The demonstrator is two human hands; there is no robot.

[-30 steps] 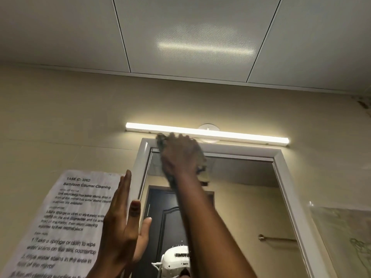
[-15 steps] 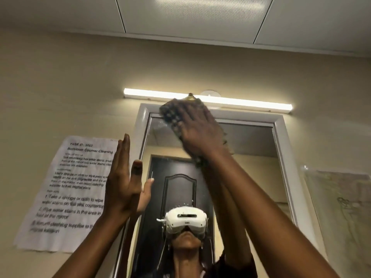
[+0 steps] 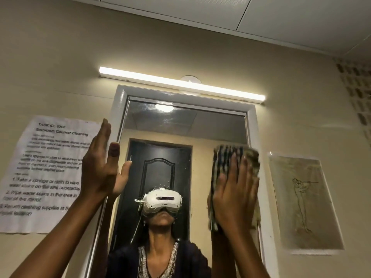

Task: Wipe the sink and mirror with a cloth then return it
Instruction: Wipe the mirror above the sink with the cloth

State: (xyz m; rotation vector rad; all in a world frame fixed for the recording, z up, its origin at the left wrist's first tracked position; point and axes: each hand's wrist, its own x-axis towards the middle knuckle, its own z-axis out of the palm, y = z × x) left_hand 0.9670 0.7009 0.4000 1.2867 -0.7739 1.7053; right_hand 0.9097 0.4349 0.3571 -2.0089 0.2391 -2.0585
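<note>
Since top-edge pass, our right hand presses cloth flat at mirror right side, left hand open w/ nothing; cloth may slip bc not gripped.

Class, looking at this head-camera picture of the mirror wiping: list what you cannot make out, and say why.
- Sink: below the head view's bottom edge.
- Cloth: lower part hidden under the right hand.
- Task sheet: small print blurred, its right edge behind the left hand.
- Mirror: bottom cut off.

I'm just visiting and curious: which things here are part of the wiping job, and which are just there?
Part of the job: cloth, mirror, right hand, left hand.
Just there: instruction sheet, light bar, drawing.
</note>
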